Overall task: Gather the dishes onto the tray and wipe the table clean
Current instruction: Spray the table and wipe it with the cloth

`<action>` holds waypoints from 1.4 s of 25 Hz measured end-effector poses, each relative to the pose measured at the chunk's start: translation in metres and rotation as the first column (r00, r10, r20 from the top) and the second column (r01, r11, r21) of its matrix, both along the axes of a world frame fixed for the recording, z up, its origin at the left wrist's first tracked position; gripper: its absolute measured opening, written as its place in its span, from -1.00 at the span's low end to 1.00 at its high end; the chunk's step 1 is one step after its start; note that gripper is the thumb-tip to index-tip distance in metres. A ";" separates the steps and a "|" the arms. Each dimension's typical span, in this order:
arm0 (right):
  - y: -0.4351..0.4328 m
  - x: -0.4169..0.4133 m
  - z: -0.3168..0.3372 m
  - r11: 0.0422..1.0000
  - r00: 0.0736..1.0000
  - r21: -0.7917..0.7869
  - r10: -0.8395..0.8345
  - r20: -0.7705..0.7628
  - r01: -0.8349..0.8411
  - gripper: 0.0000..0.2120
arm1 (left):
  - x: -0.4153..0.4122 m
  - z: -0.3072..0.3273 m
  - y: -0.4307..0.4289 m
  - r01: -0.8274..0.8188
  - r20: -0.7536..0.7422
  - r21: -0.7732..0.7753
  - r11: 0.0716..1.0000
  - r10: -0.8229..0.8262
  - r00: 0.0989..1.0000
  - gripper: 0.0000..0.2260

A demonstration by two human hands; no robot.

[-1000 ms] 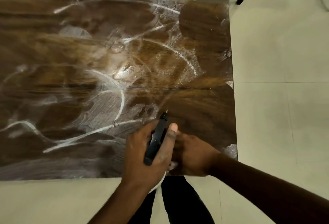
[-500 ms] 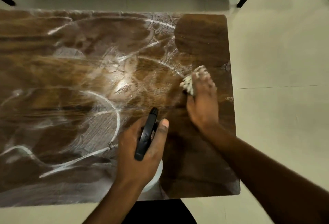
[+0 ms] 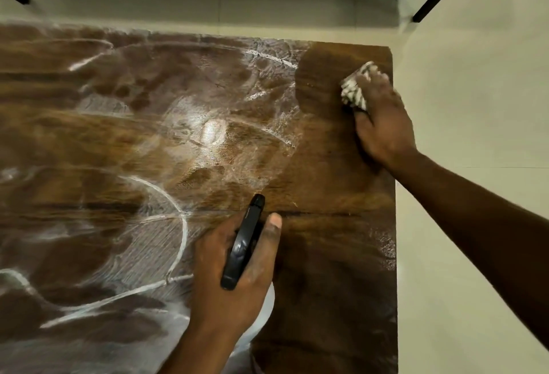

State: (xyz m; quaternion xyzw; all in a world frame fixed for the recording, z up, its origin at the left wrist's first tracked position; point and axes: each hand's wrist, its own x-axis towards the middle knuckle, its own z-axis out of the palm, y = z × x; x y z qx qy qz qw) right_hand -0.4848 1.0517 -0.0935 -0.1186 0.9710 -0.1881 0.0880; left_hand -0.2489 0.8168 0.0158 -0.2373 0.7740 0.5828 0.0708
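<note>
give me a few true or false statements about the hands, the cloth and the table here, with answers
1. The right hand presses a cloth near the table's far right corner. True.
2. The left hand is empty. False: it grips a spray bottle with a black head.
3. The whole table is free of white streaks. False: white smears cover its left and middle; only the right strip looks dark and wiped.
4. Dishes stand on the table. False: none are in view.
5. The spray nozzle points away from the person. True.
</note>
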 end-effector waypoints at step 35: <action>-0.164 -0.064 0.011 0.983 0.982 0.075 -0.172 0.073 0.166 -0.37 | -0.067 -0.003 -0.096 -0.011 -0.075 0.079 0.997 0.017 0.997 -0.58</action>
